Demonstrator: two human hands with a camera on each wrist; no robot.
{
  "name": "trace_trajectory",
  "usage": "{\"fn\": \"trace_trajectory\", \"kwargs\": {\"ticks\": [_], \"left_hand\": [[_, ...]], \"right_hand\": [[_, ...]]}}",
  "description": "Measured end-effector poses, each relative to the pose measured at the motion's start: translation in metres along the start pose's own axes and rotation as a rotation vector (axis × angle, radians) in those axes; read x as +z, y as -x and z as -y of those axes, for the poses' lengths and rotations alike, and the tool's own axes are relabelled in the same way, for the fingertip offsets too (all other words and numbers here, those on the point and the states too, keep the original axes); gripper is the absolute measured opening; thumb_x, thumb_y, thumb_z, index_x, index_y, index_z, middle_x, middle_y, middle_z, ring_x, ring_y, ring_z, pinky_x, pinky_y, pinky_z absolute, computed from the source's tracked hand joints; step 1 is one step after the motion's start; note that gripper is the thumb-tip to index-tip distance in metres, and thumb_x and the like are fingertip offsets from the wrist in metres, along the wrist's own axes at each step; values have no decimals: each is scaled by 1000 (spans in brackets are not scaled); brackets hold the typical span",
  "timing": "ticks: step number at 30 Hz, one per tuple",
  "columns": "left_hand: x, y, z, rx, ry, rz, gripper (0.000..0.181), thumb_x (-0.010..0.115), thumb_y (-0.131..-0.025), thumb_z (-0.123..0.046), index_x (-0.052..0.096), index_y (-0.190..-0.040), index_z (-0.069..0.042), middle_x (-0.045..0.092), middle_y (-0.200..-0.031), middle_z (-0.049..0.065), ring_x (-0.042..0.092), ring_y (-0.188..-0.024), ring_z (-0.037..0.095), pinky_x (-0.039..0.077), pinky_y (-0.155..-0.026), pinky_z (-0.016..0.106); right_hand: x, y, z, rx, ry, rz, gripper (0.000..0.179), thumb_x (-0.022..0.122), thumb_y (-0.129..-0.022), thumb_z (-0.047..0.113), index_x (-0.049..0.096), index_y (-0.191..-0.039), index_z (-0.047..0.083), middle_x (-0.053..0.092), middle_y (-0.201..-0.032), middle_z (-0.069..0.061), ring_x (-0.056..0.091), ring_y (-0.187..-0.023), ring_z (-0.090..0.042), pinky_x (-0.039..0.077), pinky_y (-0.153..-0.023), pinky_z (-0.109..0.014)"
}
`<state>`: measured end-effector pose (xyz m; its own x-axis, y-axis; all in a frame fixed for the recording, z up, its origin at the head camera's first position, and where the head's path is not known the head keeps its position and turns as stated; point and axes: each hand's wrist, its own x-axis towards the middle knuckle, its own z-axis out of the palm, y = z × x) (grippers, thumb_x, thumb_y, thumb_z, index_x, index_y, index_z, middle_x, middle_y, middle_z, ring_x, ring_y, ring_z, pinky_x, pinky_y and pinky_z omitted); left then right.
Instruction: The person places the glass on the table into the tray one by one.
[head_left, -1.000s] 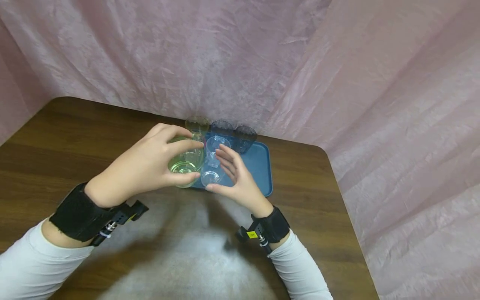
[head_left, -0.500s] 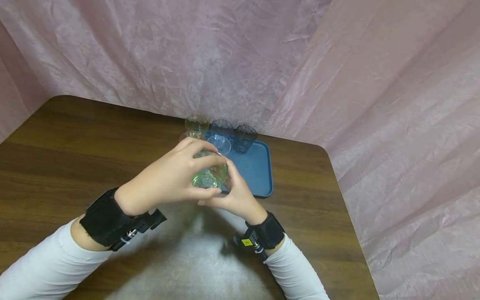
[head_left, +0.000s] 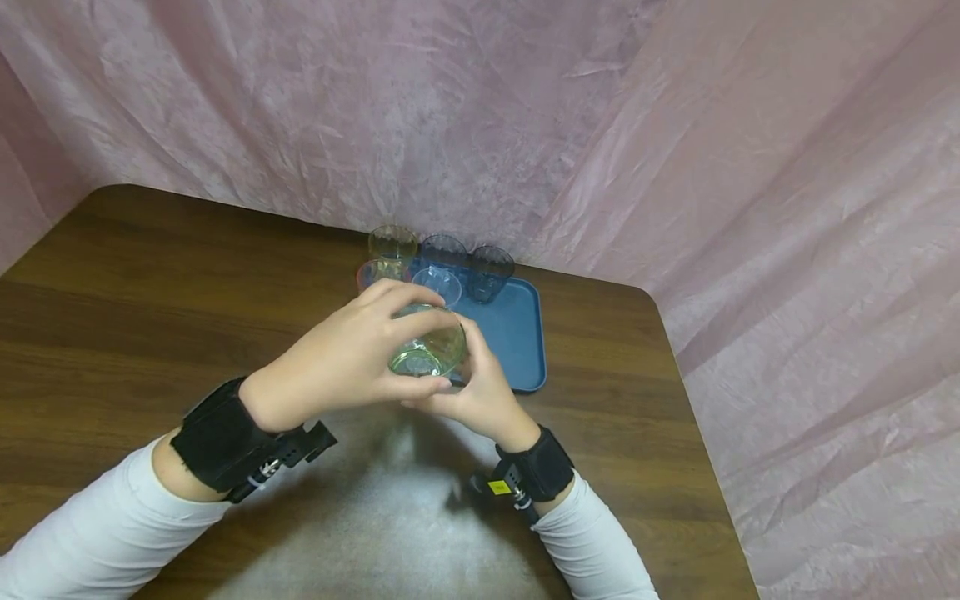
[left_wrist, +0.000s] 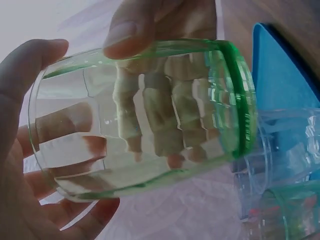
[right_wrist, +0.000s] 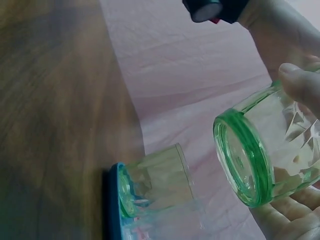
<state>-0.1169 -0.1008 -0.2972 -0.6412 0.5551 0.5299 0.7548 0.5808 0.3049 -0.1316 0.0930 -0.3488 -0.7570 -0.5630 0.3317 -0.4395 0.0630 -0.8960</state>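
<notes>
In the head view, a green-tinted drinking glass (head_left: pixel 431 342) is held above the near part of the tray by both hands. My left hand (head_left: pixel 348 354) grips it from the left, fingers round the far side and thumb on the near side. My right hand (head_left: pixel 480 383) holds it from the right. In the left wrist view, the clear-walled glass (left_wrist: pixel 150 115) shows a thick green base, and fingers appear through its facets. That green base (right_wrist: pixel 245 155) stands clear of the tabletop in the right wrist view.
A blue tray (head_left: pixel 517 333) lies on the wooden table (head_left: pixel 615 375). Toward its back left stand several glasses: yellowish (head_left: pixel 392 242), bluish (head_left: pixel 444 249), dark grey (head_left: pixel 491 271), pink-rimmed (head_left: pixel 378 272) and clear (head_left: pixel 441 283). A pink curtain (head_left: pixel 450 108) hangs behind.
My left hand has carried the green glass to the right. My right hand, open beside it one second ago, has come to hold the glass. Over the last half second both shifted slightly right.
</notes>
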Motion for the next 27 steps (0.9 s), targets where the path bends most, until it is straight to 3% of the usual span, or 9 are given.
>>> {"fn": "trace_trajectory", "kwargs": {"ticks": [9, 15, 18, 21, 27], "left_hand": [[3, 7, 13, -77, 56, -61, 67, 72, -78, -49, 54, -133, -15, 54, -129, 9, 50, -118, 26, 47, -95, 49], [11, 15, 39, -181, 93, -256, 51, 71, -85, -28, 56, -129, -8, 61, -119, 10, 56, -102, 22, 51, -84, 44], [19, 22, 59, -293, 129, -365, 42, 66, -89, -18, 56, -127, -4, 61, -114, 14, 55, -102, 26, 48, -84, 47], [29, 32, 79, -446, 199, -406, 41, 60, -93, -15, 52, -131, -3, 57, -119, 19, 51, -110, 32, 46, -90, 52], [49, 50, 111, -735, 407, -327, 44, 46, -99, -18, 40, -139, 0, 45, -134, 26, 46, -122, 41, 41, -101, 58]], "right_hand": [[-11, 0, 0, -19, -30, -83, 87, 77, -69, -12, 30, -140, 3, 47, -137, -26, 46, -128, -33, 38, -108, -48], [-28, -3, -7, -43, -54, -184, 89, 76, -67, -16, 30, -141, 2, 48, -137, -23, 47, -127, -29, 39, -108, -44], [-38, -5, -15, -53, -41, -242, 89, 77, -66, -15, 32, -141, 6, 50, -137, -19, 48, -127, -26, 38, -109, -39], [-46, -8, -23, -68, -18, -295, 88, 78, -66, -13, 33, -140, 6, 50, -136, -20, 48, -127, -25, 38, -109, -38], [-59, -15, -25, -2, -30, -396, 81, 75, -73, -9, 31, -140, 4, 48, -138, -22, 47, -128, -30, 36, -110, -43]]}}
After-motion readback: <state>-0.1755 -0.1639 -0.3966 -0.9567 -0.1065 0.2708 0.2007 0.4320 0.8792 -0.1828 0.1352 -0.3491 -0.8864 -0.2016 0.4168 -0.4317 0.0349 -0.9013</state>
